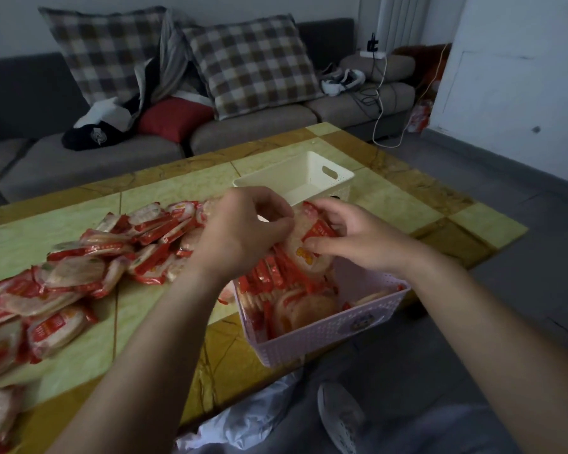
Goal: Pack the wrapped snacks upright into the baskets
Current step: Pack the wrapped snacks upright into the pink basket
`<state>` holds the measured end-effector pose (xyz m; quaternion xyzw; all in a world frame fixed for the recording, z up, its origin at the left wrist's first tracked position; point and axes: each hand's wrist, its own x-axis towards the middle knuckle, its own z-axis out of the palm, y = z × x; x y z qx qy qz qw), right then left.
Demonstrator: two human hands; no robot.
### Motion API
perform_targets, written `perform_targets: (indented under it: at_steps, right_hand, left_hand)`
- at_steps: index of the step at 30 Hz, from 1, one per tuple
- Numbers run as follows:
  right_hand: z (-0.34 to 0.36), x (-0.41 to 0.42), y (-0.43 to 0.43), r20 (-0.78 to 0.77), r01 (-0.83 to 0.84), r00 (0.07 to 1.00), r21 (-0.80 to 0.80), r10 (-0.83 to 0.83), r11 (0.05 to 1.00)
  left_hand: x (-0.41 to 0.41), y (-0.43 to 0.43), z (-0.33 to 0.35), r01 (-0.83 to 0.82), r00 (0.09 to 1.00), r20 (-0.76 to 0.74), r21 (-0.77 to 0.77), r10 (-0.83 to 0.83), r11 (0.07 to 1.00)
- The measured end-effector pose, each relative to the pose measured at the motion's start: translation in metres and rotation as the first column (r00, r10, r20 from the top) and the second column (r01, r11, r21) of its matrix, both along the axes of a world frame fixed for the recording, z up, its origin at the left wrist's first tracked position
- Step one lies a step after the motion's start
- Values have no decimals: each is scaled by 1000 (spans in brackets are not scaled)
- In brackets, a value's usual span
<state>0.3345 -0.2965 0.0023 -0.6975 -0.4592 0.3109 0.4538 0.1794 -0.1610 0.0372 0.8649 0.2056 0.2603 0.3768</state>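
Hands meet above the far end of the pink basket [325, 335], which sits at the near edge of the tabletop [151, 309].

Right hand [351, 237]: pinching one wrapped snack [309, 257], thumb lying across its front face, fingers curled round its right side. The snack is held roughly on edge, tilted, over the basket's far end.

Left hand [243, 231]: fingers curled, tips at the snack's upper left edge. Knuckles hide the contact, so I cannot tell whether it pinches the wrapper or only touches it.

Pink basket contents: row of packed snacks [269, 276] standing on edge along the left side; a few round ones lean in the middle near the front wall.

Cream basket [309, 172]: on the tabletop just beyond the hands, handle slot on its right wall.

Loose snacks [89, 270]: a long heap lying flat and overlapping, left of the pink basket, running from the left hand to the frame's left edge.

Background: grey sofa [259, 126] with two checked cushions [253, 63].
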Motion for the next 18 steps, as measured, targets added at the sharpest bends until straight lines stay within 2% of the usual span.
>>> perform_targets:
  at_steps: [2, 5, 6, 9, 11, 12, 14, 16, 18]
  right_hand:
    - [1, 6, -1, 31, 83, 996, 25, -83, 996]
    - [12, 26, -13, 63, 214, 973, 98, -221, 972]
    - [15, 32, -19, 111, 220, 966, 114, -232, 969]
    - [15, 41, -26, 394, 126, 907, 79, -147, 989]
    - [3, 43, -20, 679, 109, 732, -36, -56, 993]
    - [-4, 40, -14, 767, 116, 641, -92, -4, 989]
    - [-15, 36, -6, 812, 122, 580, -165, 64, 979]
    - [-21, 30, 1, 816, 103, 567, -202, 109, 974]
    - [-27, 25, 7, 792, 76, 593, -232, 144, 970]
  left_hand:
    - [18, -2, -7, -10, 999, 37, -66, 12, 998]
    - [37, -4, -13, 47, 995, 96, -264, -22, 963]
    - [42, -3, -15, 50, 997, 67, -249, -34, 967]
    - [52, 7, -27, 120, 978, -185, 100, -100, 988]
    - [53, 10, -31, 205, 933, -343, 262, -108, 943]
    - [49, 11, -31, 227, 918, -386, 326, -90, 918]
    - [39, 9, -33, 291, 874, -484, 433, -53, 853]
    - [31, 6, -38, 410, 805, -590, 476, -64, 778]
    - [26, -1, -42, 486, 777, -618, 471, -118, 736]
